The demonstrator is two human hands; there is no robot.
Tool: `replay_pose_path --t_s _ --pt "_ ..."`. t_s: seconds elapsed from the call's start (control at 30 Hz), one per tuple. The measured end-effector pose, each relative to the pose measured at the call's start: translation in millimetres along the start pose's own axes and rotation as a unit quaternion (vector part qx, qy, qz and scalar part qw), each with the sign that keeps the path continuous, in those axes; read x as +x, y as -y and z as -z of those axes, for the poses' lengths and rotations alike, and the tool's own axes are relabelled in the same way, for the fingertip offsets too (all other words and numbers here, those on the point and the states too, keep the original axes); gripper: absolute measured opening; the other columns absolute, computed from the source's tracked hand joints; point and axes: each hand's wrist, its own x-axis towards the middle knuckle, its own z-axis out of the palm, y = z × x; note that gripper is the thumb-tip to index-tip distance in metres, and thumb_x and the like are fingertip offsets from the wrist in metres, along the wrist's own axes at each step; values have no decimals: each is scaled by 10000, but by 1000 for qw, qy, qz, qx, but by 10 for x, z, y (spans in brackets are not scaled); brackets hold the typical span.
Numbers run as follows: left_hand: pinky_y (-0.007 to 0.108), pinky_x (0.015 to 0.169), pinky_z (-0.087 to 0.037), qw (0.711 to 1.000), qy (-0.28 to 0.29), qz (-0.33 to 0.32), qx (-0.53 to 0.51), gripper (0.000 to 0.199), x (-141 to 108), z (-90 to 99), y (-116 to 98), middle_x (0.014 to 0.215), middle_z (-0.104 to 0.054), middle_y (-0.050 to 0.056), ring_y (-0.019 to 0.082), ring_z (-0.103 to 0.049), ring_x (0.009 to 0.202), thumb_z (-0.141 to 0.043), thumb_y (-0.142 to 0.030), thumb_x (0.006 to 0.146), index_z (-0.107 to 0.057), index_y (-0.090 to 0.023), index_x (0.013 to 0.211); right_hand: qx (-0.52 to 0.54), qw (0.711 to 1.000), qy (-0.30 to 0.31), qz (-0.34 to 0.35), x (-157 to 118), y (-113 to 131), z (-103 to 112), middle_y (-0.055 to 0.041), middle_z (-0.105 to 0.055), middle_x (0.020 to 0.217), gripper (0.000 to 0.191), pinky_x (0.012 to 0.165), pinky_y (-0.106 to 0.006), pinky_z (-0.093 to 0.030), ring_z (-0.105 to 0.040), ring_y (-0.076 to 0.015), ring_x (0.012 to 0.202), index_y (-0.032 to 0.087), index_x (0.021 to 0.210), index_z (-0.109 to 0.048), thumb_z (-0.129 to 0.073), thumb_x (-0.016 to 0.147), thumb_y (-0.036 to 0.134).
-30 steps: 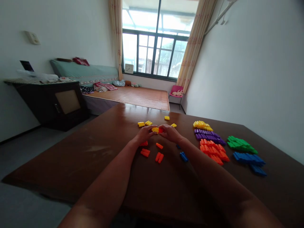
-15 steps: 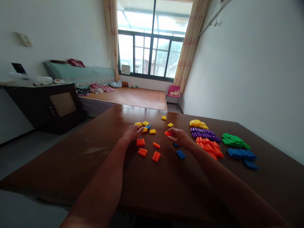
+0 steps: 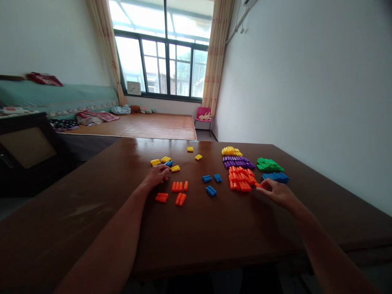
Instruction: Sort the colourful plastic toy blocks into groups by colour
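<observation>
My right hand (image 3: 277, 192) pinches a small orange plastic peg (image 3: 259, 185) between thumb and fingers. That peg is at the right edge of a stacked pile of orange pegs (image 3: 240, 177). My left hand (image 3: 157, 176) rests on the table with fingers loosely bent and apart, nothing visible in them. Just beyond its fingertips are a blue peg pair (image 3: 168, 163) and yellow pegs (image 3: 175, 168). Right of the left hand lies a short orange row (image 3: 177, 186) with a single orange peg (image 3: 185, 186) beside it. Two more orange groups (image 3: 180, 199) lie nearer me.
Blue pegs (image 3: 211, 191) lie mid-table in small groups. Piles of yellow (image 3: 232, 151), purple (image 3: 238, 162), green (image 3: 269, 165) and blue pegs (image 3: 275, 177) stand on the right of the brown table (image 3: 214, 232). A bed (image 3: 153, 124) and a pink chair (image 3: 203, 113) are beyond.
My view has turned right. My right hand has carried the orange peg rightward to the orange pile. The single orange peg now stands beside the orange row; my left hand has drawn back slightly.
</observation>
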Motion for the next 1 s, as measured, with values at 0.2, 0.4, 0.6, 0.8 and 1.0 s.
replay_pose_path --t_s 0.2,0.4,0.6,0.8,1.0 --pt "191 424 -409 999 -28 -16 -4 376 -23 37 28 819 -668 44 119 -587 567 -550 -435 743 -655 -147 961 11 1000 -14 -23 -40 -44 -234 -45 -709 797 390 624 -285 -452 -659 -208 719 223 826 -632 -569 757 602" --pt "191 421 -406 999 -35 -13 -10 364 11 -17 69 826 -666 50 124 -593 574 -543 -433 773 -645 -152 980 29 995 -99 -7 -10 381 -61 -66 -708 829 401 656 -309 -454 -657 -219 728 222 930 -626 -422 878 564" --pt "189 414 -394 999 -40 -11 -14 375 29 -41 72 825 -676 46 119 -595 570 -539 -471 785 -647 -160 967 115 952 69 275 138 1740 -489 -34 -693 972 207 759 -268 -470 -632 -165 830 227 997 -641 -537 875 358" --pt "200 422 -396 999 -32 -18 -12 373 7 -37 63 783 -671 36 124 -587 565 -544 -467 775 -644 -156 953 -34 925 105 364 325 2685 -1015 -64 -655 1158 339 888 -363 -411 -500 -270 1119 217 1107 -622 -624 829 413" --pt "198 419 -397 999 -21 -16 -19 367 17 -30 40 788 -674 41 126 -594 574 -538 -439 768 -644 -146 963 -42 923 125 362 366 2871 -940 28 -683 1062 292 888 -328 -413 -540 -221 1057 300 1053 -635 -663 781 402"
